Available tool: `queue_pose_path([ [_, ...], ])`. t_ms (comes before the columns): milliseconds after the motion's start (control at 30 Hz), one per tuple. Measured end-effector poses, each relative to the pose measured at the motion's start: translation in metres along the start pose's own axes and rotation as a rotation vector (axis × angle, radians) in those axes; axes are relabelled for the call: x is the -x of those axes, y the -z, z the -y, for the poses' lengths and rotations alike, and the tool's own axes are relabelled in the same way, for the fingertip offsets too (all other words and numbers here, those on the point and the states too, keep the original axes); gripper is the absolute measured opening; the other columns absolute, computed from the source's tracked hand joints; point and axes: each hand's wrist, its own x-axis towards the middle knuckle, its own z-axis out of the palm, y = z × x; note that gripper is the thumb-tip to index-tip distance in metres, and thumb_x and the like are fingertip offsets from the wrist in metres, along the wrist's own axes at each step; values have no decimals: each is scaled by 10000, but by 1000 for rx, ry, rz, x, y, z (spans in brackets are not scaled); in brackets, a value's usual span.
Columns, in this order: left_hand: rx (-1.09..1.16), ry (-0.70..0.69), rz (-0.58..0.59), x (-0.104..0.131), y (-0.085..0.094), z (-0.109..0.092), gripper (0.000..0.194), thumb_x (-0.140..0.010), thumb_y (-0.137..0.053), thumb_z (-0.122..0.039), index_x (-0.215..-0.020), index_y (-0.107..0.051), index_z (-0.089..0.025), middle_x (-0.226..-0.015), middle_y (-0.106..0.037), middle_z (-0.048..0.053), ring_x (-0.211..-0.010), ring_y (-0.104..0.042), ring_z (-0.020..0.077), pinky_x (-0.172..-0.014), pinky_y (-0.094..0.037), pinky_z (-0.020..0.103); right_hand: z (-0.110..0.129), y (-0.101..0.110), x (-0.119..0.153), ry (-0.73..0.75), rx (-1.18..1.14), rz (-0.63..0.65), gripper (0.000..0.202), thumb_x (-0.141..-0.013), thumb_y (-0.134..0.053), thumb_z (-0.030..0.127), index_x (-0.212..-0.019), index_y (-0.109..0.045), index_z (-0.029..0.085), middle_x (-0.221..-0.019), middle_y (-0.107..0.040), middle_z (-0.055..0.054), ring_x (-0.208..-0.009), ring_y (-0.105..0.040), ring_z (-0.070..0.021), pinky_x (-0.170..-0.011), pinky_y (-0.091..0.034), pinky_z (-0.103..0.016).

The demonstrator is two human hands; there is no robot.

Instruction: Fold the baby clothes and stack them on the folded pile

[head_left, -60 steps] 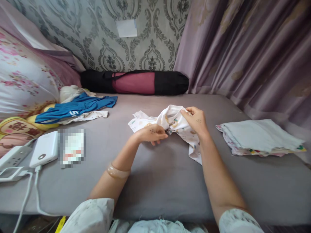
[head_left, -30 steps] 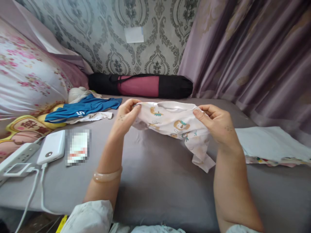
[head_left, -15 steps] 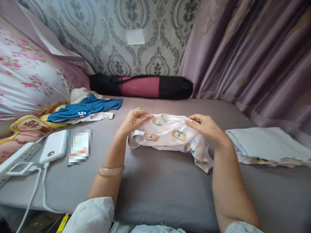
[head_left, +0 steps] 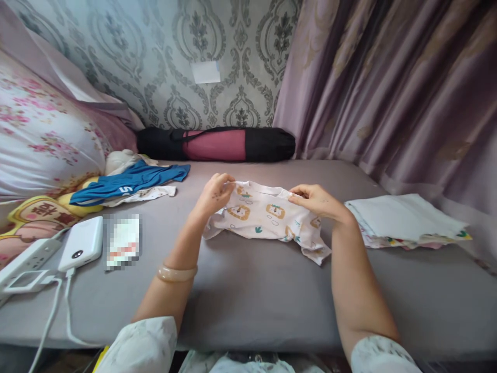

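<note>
left hand [head_left: 216, 196] and right hand [head_left: 316, 201], fingers pinching lion-print baby top [head_left: 264, 212] at its shoulders; grey-sheeted bed [head_left: 256, 295] bearing black-and-pink roll bag [head_left: 215, 144] against patterned wall [head_left: 236, 67].

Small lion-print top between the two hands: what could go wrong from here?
The left hand and right hand pinch the small lion-print top only near its shoulders, so a corner might slip free. Its sleeve hangs bent and creased below the right hand and could get bunched under. The right forearm is close to the stack of folded cloth and might knock it askew.
</note>
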Motion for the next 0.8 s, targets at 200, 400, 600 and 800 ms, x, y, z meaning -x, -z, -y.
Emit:
queue_pose_path([
  [200, 197, 27, 66, -2, 31, 3, 360, -756, -664, -537, -788, -730, -185, -780, -652, 33, -734, -579, 164, -662, -446, 261, 11, 4, 10, 2, 58, -33, 458, -684, -665, 621, -708, -681, 164, -655, -612, -7, -618, -527, -138, -547, -374, -255],
  [400, 253, 47, 90, 4, 66, -18, 363, -743, -664, -510, -815, -742, -163, -716, -673, 31, -645, -577, 150, -557, -430, 237, 37, 22, 25, -16, 123, 22, 413, -689, -680, 587, -724, -714, 177, -632, -622, 7, -598, -531, -136, -524, -365, -246],
  [600, 116, -94, 247, -6, 114, -33, 312, -739, -632, -448, -862, -739, -182, -770, -688, 21, -693, -590, 158, -620, -456, 247, 70, 55, 34, 101, 111, 205, 371, -683, -710, 503, -926, -751, 226, -830, -715, -12, -772, -644, -190, -671, -496, -284],
  [800, -139, -116, 83, -28, 138, -38, 255, -769, -592, -405, -828, -721, -193, -719, -637, 15, -736, -570, 171, -727, -446, 286, 95, 76, 16, 167, 355, -83, 283, -756, -688, 478, -859, -744, 221, -797, -712, -37, -815, -653, -231, -726, -500, -339],
])
